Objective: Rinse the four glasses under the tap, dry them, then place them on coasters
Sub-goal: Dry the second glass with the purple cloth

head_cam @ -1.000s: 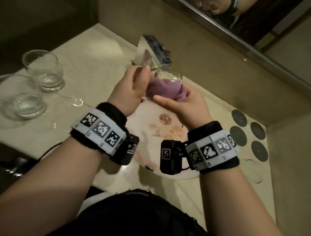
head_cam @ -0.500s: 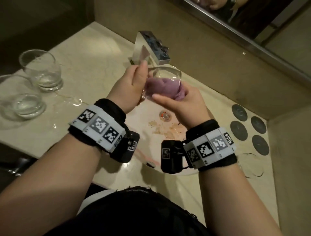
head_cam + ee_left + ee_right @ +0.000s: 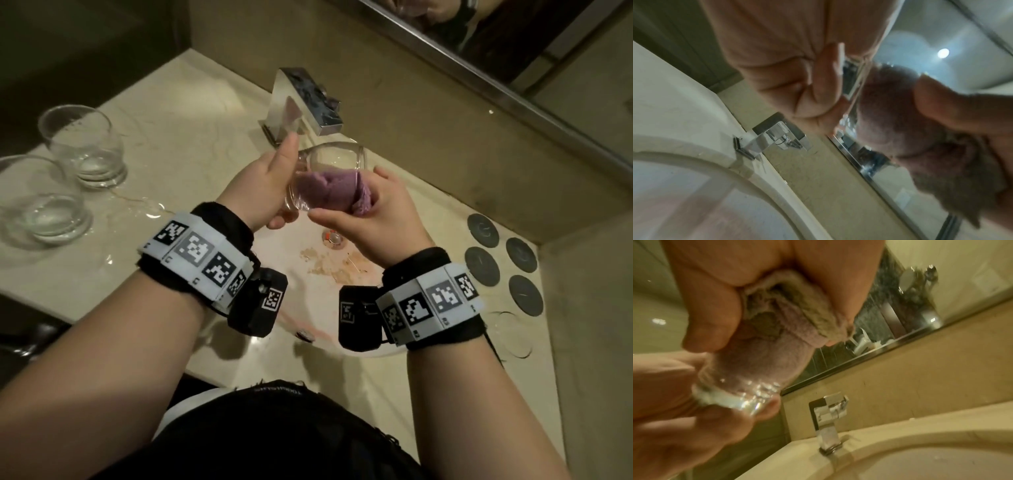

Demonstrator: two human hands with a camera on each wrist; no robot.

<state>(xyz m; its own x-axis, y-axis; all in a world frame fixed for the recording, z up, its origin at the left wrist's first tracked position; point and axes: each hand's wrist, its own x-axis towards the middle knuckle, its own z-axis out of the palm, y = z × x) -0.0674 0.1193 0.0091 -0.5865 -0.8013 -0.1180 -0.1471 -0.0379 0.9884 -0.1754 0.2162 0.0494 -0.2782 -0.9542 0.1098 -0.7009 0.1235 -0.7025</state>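
Over the sink my left hand (image 3: 270, 192) grips a clear stemless glass (image 3: 337, 159) by its base and side. My right hand (image 3: 373, 209) grips a purple cloth (image 3: 330, 190) that is stuffed inside the glass. In the right wrist view the cloth (image 3: 777, 344) fills the glass (image 3: 740, 395) down to its thick base. The left wrist view has my left fingers (image 3: 818, 91) on the glass wall with the cloth (image 3: 894, 116) behind it. Two more glasses (image 3: 85, 144) (image 3: 37, 202) stand wet on the counter at the left. Dark round coasters (image 3: 483, 229) lie at the right.
The chrome tap (image 3: 305, 102) stands just behind the held glass, with no water running. The round sink basin (image 3: 329, 270) has brownish stains near its drain. A mirror (image 3: 513, 51) runs along the back wall. A faint clear glass (image 3: 510, 335) stands by my right wrist.
The glass has tilted a little, its mouth now further open toward the tap. My right hand has turned with the cloth inside it. Both hands stay over the sink.
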